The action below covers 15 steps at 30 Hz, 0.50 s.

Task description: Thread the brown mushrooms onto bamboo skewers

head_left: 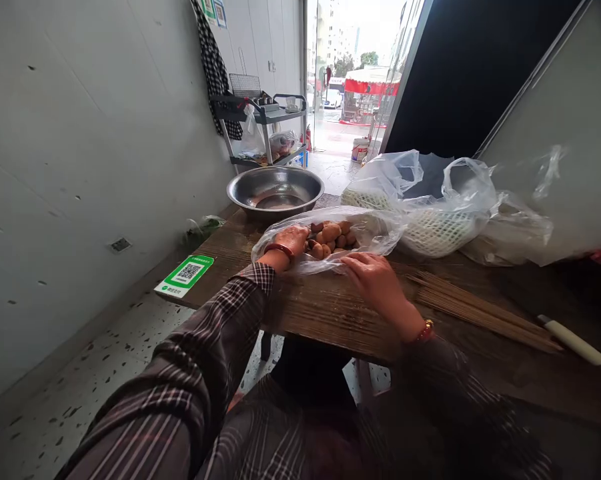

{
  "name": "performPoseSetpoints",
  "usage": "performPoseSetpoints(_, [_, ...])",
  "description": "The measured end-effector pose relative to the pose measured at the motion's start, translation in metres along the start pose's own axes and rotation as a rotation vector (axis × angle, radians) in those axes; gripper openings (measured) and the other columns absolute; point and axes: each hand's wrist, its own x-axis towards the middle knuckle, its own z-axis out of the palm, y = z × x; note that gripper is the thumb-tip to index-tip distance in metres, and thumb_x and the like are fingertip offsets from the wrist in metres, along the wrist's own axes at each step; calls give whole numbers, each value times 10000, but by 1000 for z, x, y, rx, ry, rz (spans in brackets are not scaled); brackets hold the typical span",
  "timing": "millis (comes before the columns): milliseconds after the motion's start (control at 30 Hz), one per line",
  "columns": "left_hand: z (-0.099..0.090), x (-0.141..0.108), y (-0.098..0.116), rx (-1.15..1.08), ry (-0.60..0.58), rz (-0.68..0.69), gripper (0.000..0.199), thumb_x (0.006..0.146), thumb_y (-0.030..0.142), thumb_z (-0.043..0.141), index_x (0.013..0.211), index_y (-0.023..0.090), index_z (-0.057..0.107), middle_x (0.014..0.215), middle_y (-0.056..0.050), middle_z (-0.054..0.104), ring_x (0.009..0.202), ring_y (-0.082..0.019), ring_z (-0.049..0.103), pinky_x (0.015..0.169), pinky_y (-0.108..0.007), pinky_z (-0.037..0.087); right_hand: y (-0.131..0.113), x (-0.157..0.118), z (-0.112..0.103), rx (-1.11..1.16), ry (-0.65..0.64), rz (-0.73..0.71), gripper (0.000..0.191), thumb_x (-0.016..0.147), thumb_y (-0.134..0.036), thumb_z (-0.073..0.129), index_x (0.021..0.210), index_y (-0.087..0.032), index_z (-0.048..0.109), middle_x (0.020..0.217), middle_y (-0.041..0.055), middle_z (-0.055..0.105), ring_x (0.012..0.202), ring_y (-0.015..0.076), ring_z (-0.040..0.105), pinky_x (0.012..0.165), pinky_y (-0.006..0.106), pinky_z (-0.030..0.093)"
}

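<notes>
A clear plastic bag (380, 230) lies spread with its mouth up on the wooden table, full of brown, rounded pieces (331, 232) that look like mushrooms. My left hand (290, 240) reaches over the bag's left rim, down among them. Its fingers curl inward and their tips are hidden, so what they hold cannot be made out. At the near rim, my right hand (370, 270) has its thumb and fingers closed on the plastic. Just behind the bag stands a wide metal basin (235, 193) with a wet-looking inside.
Bundled thin wooden skewers (473, 303) lie at right beside a pale-handled tool (573, 340). White plastic bags holding netted goods (433, 230) stand behind them. A green QR-code card (185, 275) sits at the left table edge. Beyond are a trolley (267, 117) and a doorway.
</notes>
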Motion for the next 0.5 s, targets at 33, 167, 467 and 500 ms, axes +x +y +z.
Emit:
performPoseSetpoints(33, [1, 5, -2, 3, 6, -12, 82, 697, 143, 729, 703, 203, 673, 808, -106, 690, 1022, -338, 664, 928, -406, 471, 5, -2, 6, -51, -56, 22, 318, 1035, -261, 493, 1230, -187, 732, 1279, 146, 717, 1146, 293, 646, 976, 399, 451])
performPoseSetpoints(167, [13, 26, -5, 11, 4, -60, 273, 711, 146, 722, 526, 194, 527, 685, -131, 646, 994, -354, 669, 937, -437, 462, 18, -16, 36, -65, -210, 160, 342, 1063, -319, 448, 1098, -192, 763, 1084, 112, 750, 930, 233, 689, 771, 320, 462])
performPoseSetpoints(467, [8, 49, 5, -112, 22, -2, 287, 805, 359, 660, 590, 175, 614, 537, -75, 557, 815, -288, 664, 837, -366, 497, 23, -17, 51, 83, -133, 195, 295, 1042, -294, 507, 940, -194, 765, 991, 80, 753, 901, 204, 686, 754, 290, 461])
performPoseSetpoints(500, [5, 49, 6, -143, 29, 14, 276, 807, 384, 655, 630, 173, 647, 551, -80, 575, 808, -290, 665, 826, -363, 498, 23, -16, 51, 82, -134, 192, 287, 1039, -291, 512, 943, -195, 765, 999, 82, 754, 910, 207, 686, 761, 292, 466])
